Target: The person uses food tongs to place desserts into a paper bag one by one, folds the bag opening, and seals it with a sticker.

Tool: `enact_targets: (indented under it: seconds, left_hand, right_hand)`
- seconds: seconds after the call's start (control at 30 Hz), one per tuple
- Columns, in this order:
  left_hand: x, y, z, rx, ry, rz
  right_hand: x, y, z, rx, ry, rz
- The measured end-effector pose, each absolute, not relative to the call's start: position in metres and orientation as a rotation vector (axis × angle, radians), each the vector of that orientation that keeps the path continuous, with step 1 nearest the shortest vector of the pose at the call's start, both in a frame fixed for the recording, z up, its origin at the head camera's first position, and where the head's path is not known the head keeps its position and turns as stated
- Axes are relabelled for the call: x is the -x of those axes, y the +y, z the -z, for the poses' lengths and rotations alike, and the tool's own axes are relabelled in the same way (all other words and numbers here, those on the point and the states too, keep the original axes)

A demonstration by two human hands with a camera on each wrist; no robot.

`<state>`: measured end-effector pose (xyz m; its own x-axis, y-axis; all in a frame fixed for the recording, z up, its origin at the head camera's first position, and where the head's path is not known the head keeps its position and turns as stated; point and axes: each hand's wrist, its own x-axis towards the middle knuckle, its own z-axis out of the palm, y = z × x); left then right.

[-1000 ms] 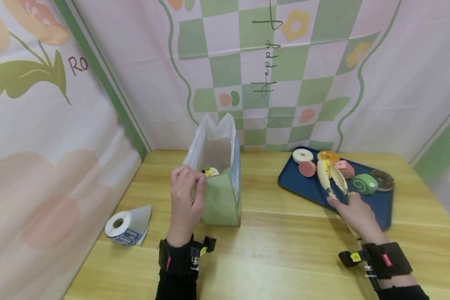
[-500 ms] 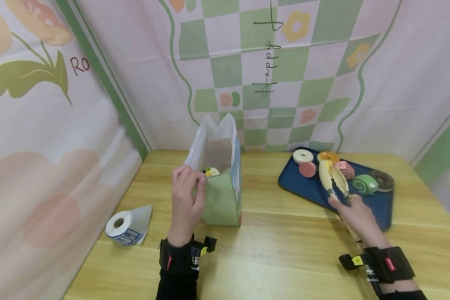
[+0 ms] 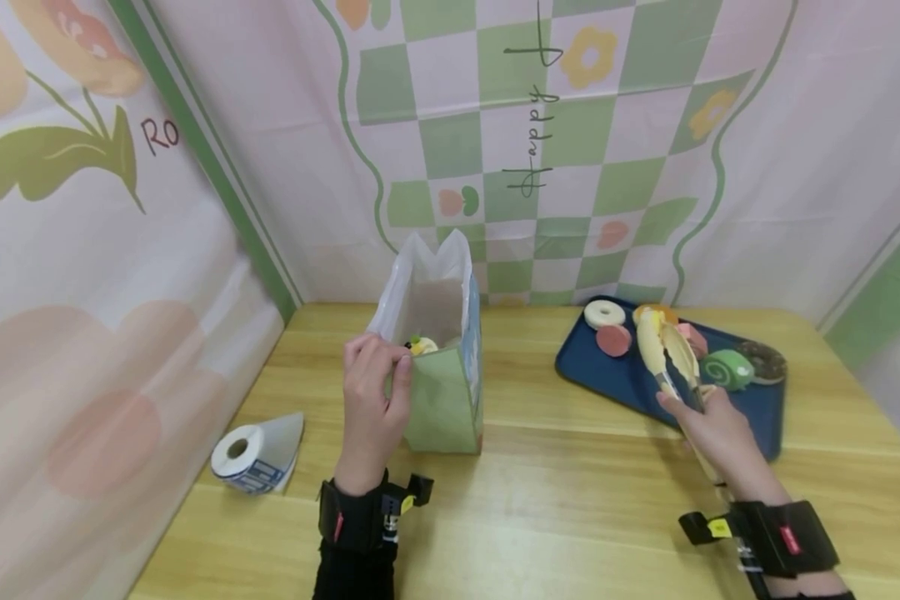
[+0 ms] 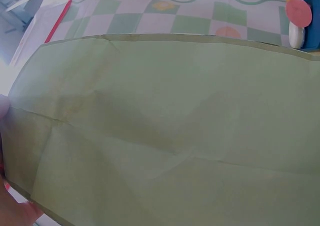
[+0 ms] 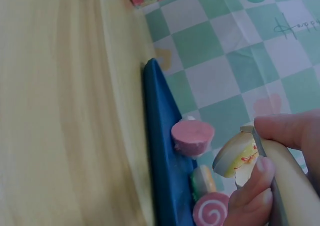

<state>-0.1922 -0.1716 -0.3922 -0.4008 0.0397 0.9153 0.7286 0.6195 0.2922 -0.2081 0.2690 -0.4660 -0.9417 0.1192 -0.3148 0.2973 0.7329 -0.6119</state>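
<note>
My left hand [image 3: 375, 400] pinches the near rim of a standing green paper bag [image 3: 442, 400] with a white lining. A small pastry [image 3: 423, 343] with yellow and dark topping shows inside it. My right hand [image 3: 727, 429] grips cream-coloured tongs [image 3: 650, 350] over the blue tray [image 3: 600, 379]. Between the tong tips is a yellow-topped piece [image 3: 655, 318], flecked with red in the right wrist view; I cannot tell its kind. In the left wrist view the bag's green side [image 4: 175, 110] fills most of the frame, with fingertips [image 4: 22, 213] at its left edge.
On the tray lie a white donut [image 3: 604, 314], a pink round cake [image 3: 613, 340], a green swirl roll [image 3: 727, 369] and a chocolate donut [image 3: 763, 363]. An orange donut and a pink cake are partly hidden by the tongs. A label roll [image 3: 238, 454] lies at the left.
The tongs have shifted slightly away from me, with the yellow-topped piece between their tips, and now overlap more of the orange donut and pink cake. The left hand stays on the bag's rim.
</note>
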Motion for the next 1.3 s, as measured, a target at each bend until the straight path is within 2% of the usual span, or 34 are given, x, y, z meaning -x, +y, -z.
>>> enact_targets:
  seconds: [0.5, 1.03, 1.3]
  left_hand:
    - [0.193, -0.172, 0.394, 0.62, -1.84, 0.864]
    - [0.192, -0.173, 0.394, 0.626, -1.825, 0.881]
    - [0.193, -0.173, 0.393, 0.625, -1.838, 0.886]
  right_hand:
    - [0.2, 0.252, 0.445, -0.328, 2.685, 1.075]
    - [0.197, 0.223, 0.411, -0.046, 2.879, 1.164]
    - [0.198, 0.215, 0.396, -0.028, 2.908, 1.122]
